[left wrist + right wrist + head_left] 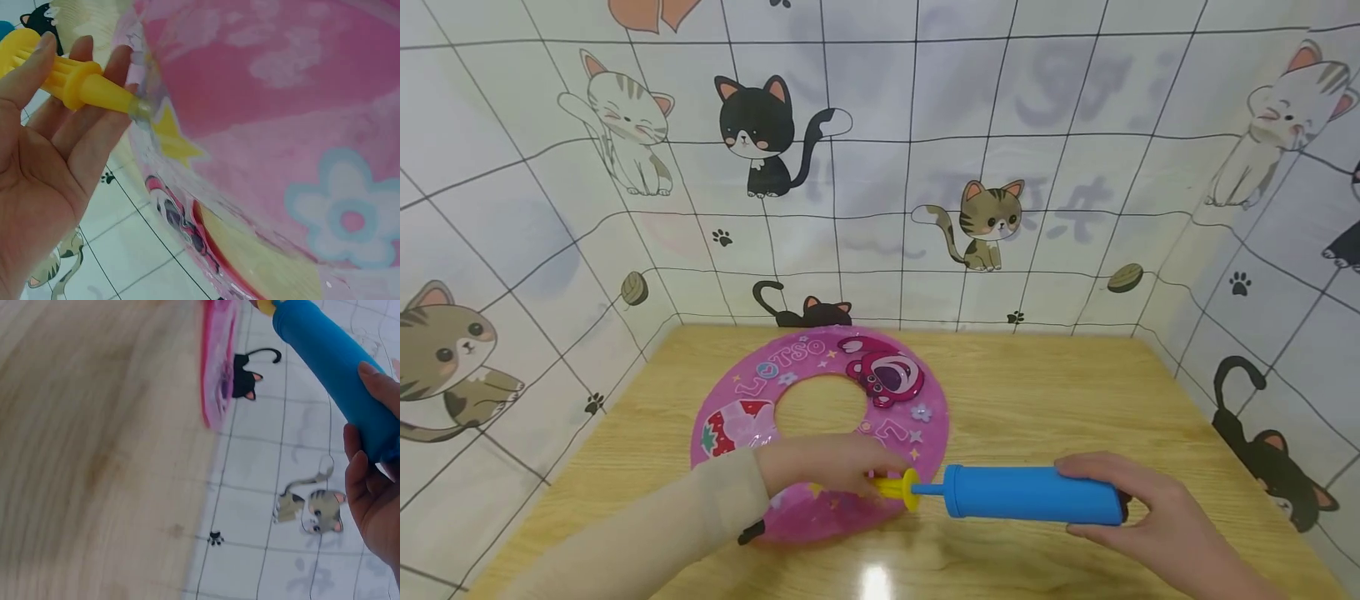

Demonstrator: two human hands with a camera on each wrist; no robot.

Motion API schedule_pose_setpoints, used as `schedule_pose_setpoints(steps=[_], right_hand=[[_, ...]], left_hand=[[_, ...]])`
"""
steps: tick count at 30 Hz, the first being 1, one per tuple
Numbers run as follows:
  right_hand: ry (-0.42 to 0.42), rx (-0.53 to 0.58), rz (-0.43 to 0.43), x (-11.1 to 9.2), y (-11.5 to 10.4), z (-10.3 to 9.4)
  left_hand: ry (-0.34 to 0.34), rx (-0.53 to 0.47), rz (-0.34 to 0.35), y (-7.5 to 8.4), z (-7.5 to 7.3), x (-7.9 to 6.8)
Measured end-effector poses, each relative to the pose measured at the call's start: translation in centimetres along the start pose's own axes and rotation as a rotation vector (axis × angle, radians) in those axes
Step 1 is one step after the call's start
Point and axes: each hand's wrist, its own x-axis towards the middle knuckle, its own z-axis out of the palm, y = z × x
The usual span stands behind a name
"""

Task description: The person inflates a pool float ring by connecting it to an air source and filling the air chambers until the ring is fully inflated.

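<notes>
A blue hand pump (1030, 493) lies level above the table, its far right end gripped between the thumb and fingers of my right hand (1157, 521). From its left end a thin blue rod runs to a yellow nozzle (103, 92). My left hand (838, 465) pinches that nozzle between thumb and fingers. In the left wrist view the nozzle's tip sits in a clear valve (141, 111) at the edge of a pink swim ring (737, 400). The ring, printed with a bear, a strawberry and flowers, looks puffed up and rests on the table.
The wooden table (1037, 392) meets a tiled-pattern backdrop (880, 167) with cartoon cats at the back and on both sides. A small black piece (751, 532) shows beside the left sleeve, near the ring's lower edge.
</notes>
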Motion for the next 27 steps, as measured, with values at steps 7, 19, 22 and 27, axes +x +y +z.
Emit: schedule_pose_setpoints(steps=[7, 19, 22, 27], right_hand=[[-0.012, -0.056, 0.134, -1.2, 1.8, -3.1], [-0.034, -0.066, 0.191, -1.8, 2.3, -4.3], [-0.058, -0.053, 0.227, -1.3, 1.7, -3.3], [-0.021, 0.022, 0.236, -0.4, 0.8, -1.4]], left_hand=[[0.012, -0.021, -0.017, -0.8, -0.1, -0.7], [0.037, 0.02, -0.04, -1.7, 1.1, -1.8], [0.041, 0.019, -0.035, -1.5, 1.1, -1.8], [0.061, 0.026, -0.02, -0.9, 0.8, -1.6]])
